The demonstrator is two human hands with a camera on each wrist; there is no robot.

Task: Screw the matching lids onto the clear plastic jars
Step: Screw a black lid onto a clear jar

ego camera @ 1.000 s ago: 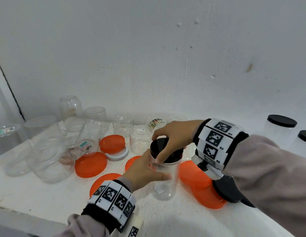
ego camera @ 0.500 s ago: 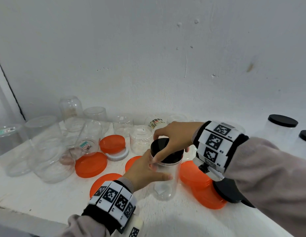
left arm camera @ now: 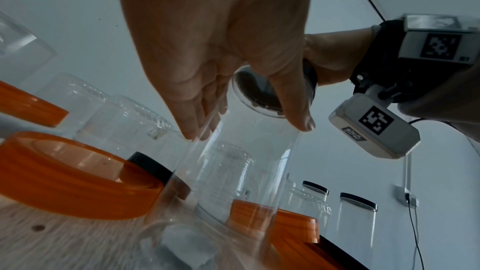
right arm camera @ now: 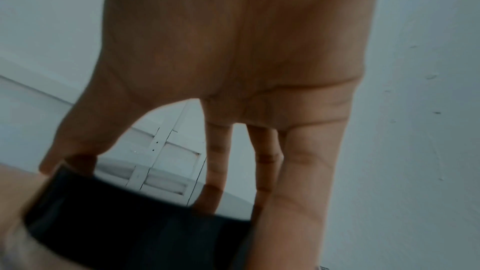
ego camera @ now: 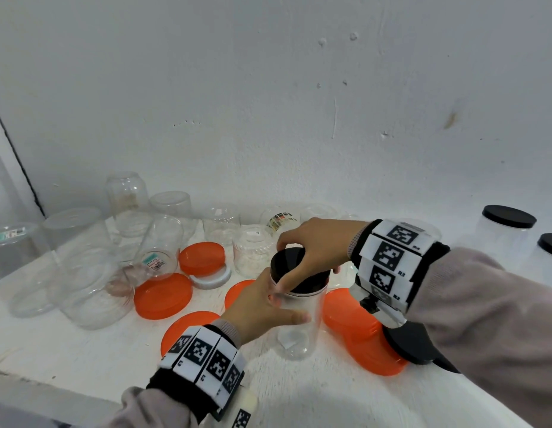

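A tall clear plastic jar (ego camera: 299,332) (left arm camera: 233,171) stands upright on the white shelf in front of me. A black lid (ego camera: 291,264) (right arm camera: 135,227) sits on its mouth. My left hand (ego camera: 265,307) (left arm camera: 233,110) wraps round the jar's upper body, thumb in front and fingers behind. From above, my right hand (ego camera: 311,251) (right arm camera: 207,151) grips the black lid by its rim, thumb on the near side and fingers on the far side. How far the lid is threaded on is hidden by the fingers.
Several orange lids (ego camera: 163,295) lie round the jar, and a white lid (ego camera: 213,278) sits under one. Several open clear jars (ego camera: 92,273) crowd the left and back. Two capped jars with black lids (ego camera: 509,216) stand at the right. A loose black lid (ego camera: 413,344) lies under my right forearm.
My right hand has turned a little on the black lid, wrist swinging slightly right and down. The left hand and the jar have stayed in place.
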